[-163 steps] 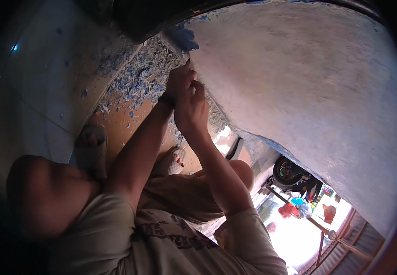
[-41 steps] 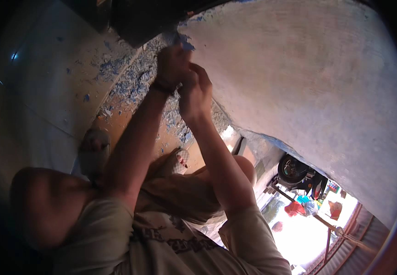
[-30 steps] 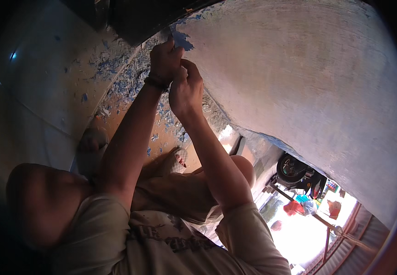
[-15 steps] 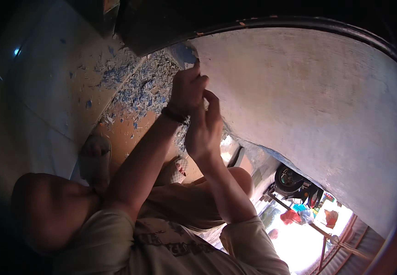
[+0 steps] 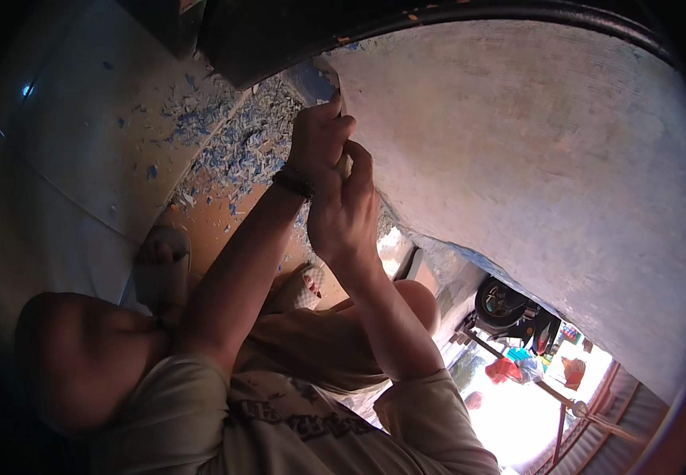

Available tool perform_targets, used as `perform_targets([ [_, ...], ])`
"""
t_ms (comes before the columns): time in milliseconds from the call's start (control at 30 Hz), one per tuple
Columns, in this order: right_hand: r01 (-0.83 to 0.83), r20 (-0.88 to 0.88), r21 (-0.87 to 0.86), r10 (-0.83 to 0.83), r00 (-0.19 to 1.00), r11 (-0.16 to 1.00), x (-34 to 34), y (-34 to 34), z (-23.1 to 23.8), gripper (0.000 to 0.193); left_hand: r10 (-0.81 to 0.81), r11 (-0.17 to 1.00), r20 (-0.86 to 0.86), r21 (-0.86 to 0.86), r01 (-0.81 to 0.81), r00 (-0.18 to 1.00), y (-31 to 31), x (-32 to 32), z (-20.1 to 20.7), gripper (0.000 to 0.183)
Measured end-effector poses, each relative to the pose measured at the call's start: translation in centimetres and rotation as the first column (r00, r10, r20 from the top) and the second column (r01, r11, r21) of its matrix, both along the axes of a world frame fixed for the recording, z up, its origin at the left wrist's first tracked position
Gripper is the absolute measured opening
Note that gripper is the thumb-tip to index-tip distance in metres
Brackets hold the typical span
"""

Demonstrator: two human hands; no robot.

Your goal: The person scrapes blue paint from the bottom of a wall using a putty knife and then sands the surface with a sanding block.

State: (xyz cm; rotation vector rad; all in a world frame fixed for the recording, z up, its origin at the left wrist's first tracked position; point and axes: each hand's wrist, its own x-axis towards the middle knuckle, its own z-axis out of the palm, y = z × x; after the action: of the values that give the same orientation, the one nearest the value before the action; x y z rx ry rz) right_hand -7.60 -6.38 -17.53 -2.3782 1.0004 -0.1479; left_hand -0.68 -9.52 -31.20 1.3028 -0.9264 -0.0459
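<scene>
Both my hands are together at the left edge of a pale, worn wall (image 5: 517,158). My left hand (image 5: 315,146), with a dark bracelet at its wrist, is closed, its index finger stretched along the wall edge. Just below it, my right hand (image 5: 347,210) is wrapped round the pale rounded handle (image 5: 344,166) of what looks like a scraper. Most of this tool is hidden by my fingers; only a thin dark edge shows by the left fingertip. A patch of blue paint (image 5: 311,83) remains beside that fingertip.
Blue and grey paint flakes (image 5: 252,146) litter the tan floor beside the wall. A dark panel (image 5: 272,47) overhangs at the top. My slippered feet (image 5: 165,269) are on the floor. A motorbike wheel (image 5: 500,302) and hanging bags (image 5: 505,370) show at lower right.
My two hands have moved slightly up and left along the wall edge, and the right hand sits closer to the left. The pale handle now shows between the fingers.
</scene>
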Motion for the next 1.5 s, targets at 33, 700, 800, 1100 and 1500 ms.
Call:
perform_targets([
  [33, -0.114, -0.079, -0.155, 0.103, 0.992, 0.981, 0.0, -0.2, -0.6, 0.035, 0.052, 0.999, 0.09, -0.007, -0.051, 0.995, -0.4, 0.5, -0.1, 0.02],
  [700, 0.075, -0.158, 0.016, -0.072, 0.985, 0.997, 1.5, -2.0, -3.1, 0.042, -0.101, 0.975, -0.735, 0.061, 0.214, 0.67, -1.2, 1.1, -2.7, 0.021],
  [800, 0.223, -0.066, 0.035, -0.22, 0.973, 0.974, 1.3, -1.5, -2.7, 0.045, -0.107, 0.976, -0.704, 0.061, 0.21, 0.702, -0.9, 0.5, 0.3, 0.021],
  [1100, -0.097, -0.115, -0.227, 0.072, 0.991, 0.969, -0.6, -0.2, -1.9, 0.039, -0.11, 0.979, -0.531, 0.087, 0.183, 0.84, 0.0, -0.2, 0.5, 0.015],
  [1500, -0.02, -0.065, -0.045, 0.017, 0.998, 0.999, -2.7, -1.4, 0.7, 0.041, -0.058, 0.992, -0.415, 0.078, 0.099, 0.908, -0.1, -3.8, 2.7, 0.018],
])
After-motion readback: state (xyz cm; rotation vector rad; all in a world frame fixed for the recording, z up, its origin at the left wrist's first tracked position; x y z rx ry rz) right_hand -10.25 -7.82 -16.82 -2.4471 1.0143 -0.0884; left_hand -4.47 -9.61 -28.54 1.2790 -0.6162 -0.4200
